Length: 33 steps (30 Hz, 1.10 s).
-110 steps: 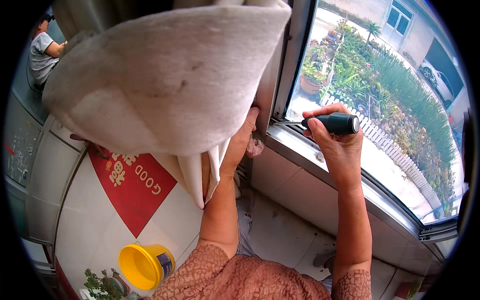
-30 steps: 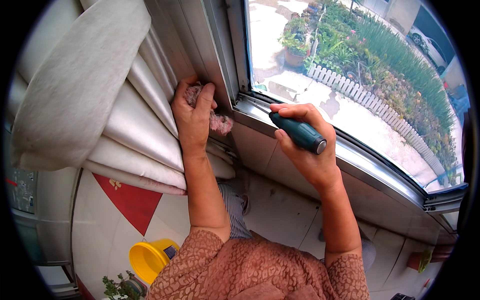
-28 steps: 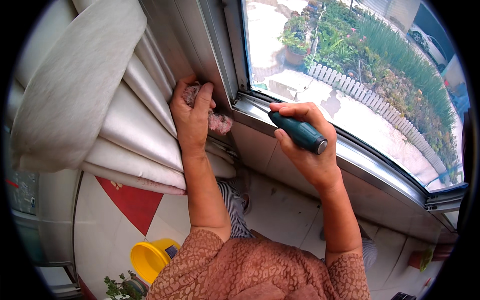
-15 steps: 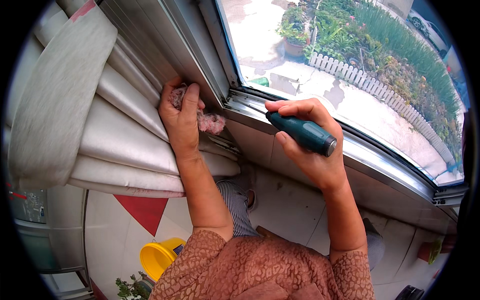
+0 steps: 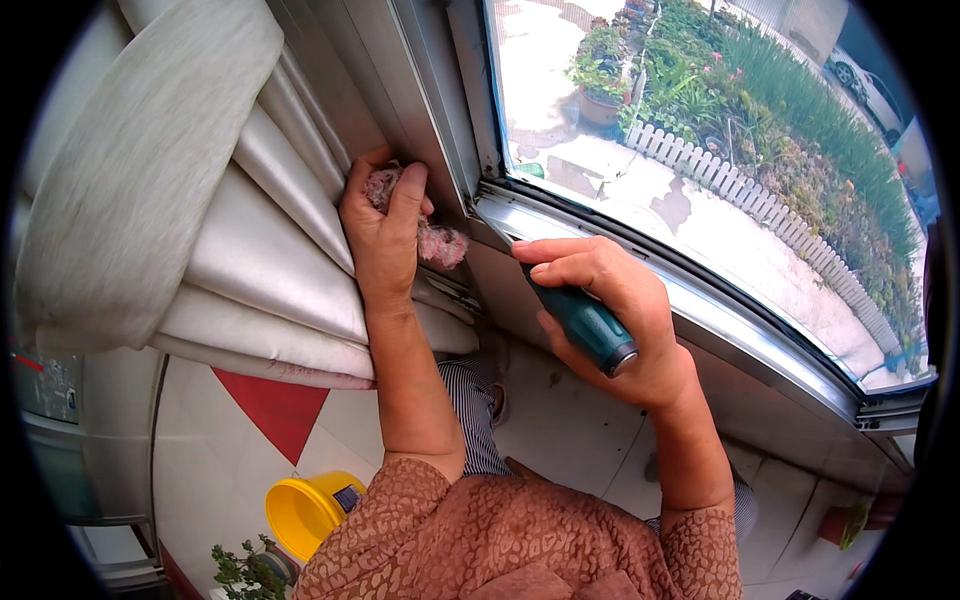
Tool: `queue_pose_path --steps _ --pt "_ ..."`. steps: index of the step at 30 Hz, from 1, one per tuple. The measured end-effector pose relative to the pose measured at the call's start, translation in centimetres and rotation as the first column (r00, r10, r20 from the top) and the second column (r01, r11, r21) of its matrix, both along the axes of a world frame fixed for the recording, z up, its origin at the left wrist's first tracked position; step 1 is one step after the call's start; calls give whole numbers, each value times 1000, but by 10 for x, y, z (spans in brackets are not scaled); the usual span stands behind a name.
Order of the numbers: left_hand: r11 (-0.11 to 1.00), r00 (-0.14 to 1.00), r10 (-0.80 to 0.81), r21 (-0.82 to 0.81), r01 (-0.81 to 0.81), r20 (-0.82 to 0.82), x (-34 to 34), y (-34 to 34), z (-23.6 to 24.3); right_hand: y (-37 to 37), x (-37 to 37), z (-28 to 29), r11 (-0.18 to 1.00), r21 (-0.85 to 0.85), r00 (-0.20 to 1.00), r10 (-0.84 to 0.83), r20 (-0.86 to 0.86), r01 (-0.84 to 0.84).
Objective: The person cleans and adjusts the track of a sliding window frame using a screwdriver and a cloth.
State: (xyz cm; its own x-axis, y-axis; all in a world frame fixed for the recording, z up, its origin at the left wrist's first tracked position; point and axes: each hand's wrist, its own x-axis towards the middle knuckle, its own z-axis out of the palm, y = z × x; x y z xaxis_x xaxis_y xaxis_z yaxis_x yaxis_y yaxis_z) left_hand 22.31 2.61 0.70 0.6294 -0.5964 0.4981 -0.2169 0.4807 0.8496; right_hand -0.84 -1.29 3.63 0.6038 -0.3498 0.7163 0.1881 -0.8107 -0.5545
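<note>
My right hand is closed around the dark teal handle of a screwdriver. Its thin metal shaft slants toward the left corner of the sliding window track; the very tip is hard to make out. My left hand is closed on a crumpled pink and white fuzzy rag, part of which hangs out beside the fingers. That hand sits between the window's side frame and the gathered pale curtain.
A broad tieback wraps the curtain at left. Below stand a yellow bucket and a potted plant on the tiled floor. Beyond the glass are a white picket fence and garden plants.
The screwdriver's handle has swung down and left, so the tool is steeper, and its shaft has shifted to the track's near edge. My left hand keeps its hold on the rag.
</note>
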Motion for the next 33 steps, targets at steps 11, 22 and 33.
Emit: queue_pose_path --steps 11,22,33 --pt "1000 1000 1 21 -1 -3 -2 3 2 11 9 -5 916 -398 992 -90 -91 47" --pt "1000 1000 15 10 -16 9 -2 1 1 15 9 -4 907 -415 992 -111 -65 74" --pt "1000 999 31 6 -31 30 -3 0 2 9 12 -9 913 -405 994 -79 -69 45"
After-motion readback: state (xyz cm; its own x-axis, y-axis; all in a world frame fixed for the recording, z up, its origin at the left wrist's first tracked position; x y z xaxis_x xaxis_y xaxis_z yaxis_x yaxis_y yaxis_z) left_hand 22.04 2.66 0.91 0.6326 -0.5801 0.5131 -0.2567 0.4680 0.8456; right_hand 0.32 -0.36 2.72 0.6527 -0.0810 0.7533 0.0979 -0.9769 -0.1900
